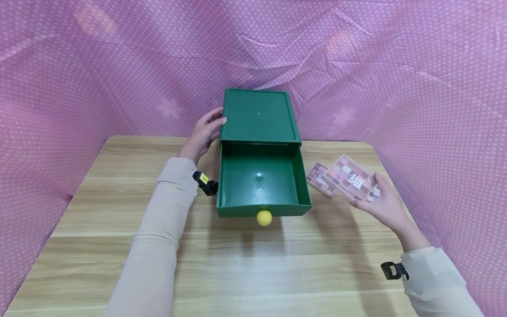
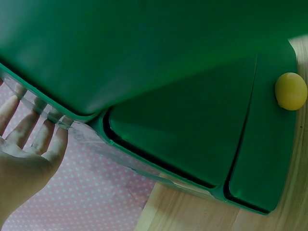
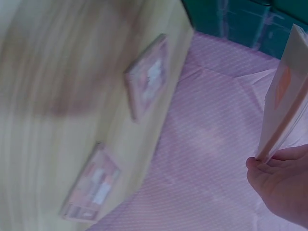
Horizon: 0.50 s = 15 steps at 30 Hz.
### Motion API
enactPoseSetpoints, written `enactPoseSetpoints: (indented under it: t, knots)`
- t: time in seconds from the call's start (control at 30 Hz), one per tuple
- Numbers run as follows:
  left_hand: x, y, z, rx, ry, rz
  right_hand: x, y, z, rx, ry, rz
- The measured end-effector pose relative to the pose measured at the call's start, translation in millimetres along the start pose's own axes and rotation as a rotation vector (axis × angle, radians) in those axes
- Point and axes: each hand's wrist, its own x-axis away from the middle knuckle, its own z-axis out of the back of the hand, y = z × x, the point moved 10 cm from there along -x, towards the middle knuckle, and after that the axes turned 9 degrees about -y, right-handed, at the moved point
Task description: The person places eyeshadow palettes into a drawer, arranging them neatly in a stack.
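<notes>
A green box (image 1: pixel 257 114) stands with its drawer (image 1: pixel 237 211) pulled out and tilted toward me, nothing lying inside it. On the drawer front is a yellow ball-shaped knob (image 1: pixel 264 218). My left hand (image 1: pixel 205 132) touches the box's left side, its fingers (image 2: pixel 41 137) spread along the wall in the left wrist view. To the right of the drawer, my right hand (image 1: pixel 386 209) pinches an eyeshadow palette (image 1: pixel 348 178) by its edge, raised above the table. Two more palettes lie on the table: one (image 1: pixel 320 179) beside the drawer, another (image 3: pixel 94 185) partly hidden behind the right hand in the head view.
The wooden table (image 1: pixel 245 273) extends in front of the drawer and to both sides. Pink dotted cloth (image 1: pixel 158 66) hangs behind the box and along both sides of the table.
</notes>
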Motion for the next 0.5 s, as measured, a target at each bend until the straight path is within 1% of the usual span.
enactPoseSetpoints:
  t: [0.13,0.27,0.5]
  knots:
    - [0.8,-0.1,-0.5,-0.003,0.004,-0.001,-2.1,-13.5,5.3,-0.017,-0.036,0.005]
    - [1.9,-0.1,-1.4,-0.008,0.007,0.000,-7.0,-29.7,10.4,-0.041,-0.053,0.033]
    - [3.5,-0.3,-2.9,-0.007,0.011,-0.001,-16.0,-59.3,16.7,-0.008,-0.050,0.083]
